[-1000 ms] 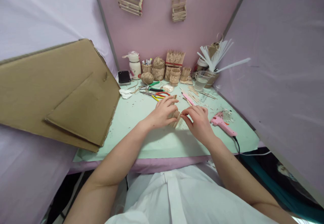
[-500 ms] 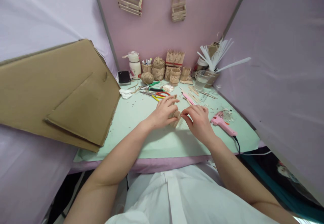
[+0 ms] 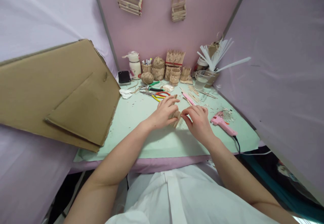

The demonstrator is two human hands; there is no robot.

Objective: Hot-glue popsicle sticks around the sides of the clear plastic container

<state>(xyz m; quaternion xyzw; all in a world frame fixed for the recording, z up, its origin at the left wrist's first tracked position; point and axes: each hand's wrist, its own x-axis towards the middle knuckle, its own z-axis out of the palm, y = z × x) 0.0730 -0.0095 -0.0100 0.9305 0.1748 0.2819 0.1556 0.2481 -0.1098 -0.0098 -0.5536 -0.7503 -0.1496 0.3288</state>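
In the middle of the table, my left hand (image 3: 165, 112) is closed around a small wooden-stick piece (image 3: 177, 118), its fingers covering much of it. The piece looks built of flat craft sticks, and its light slats show below and between the fingers. My right hand (image 3: 198, 121) pinches at the right edge of the same piece with thumb and forefinger. Whether a separate small stick sits in that pinch is too small to tell. Just beyond the hands lie a pink craft knife (image 3: 188, 98) and pliers with red and yellow handles (image 3: 162, 95).
A pink glue gun (image 3: 224, 124) with a black cord lies right of my right hand. Loose sticks (image 3: 193, 90), twine balls (image 3: 147, 78), a clear cup of water (image 3: 201, 81) and a white bottle (image 3: 134, 65) stand further back. Cardboard sheets (image 3: 63, 92) lean at the left.
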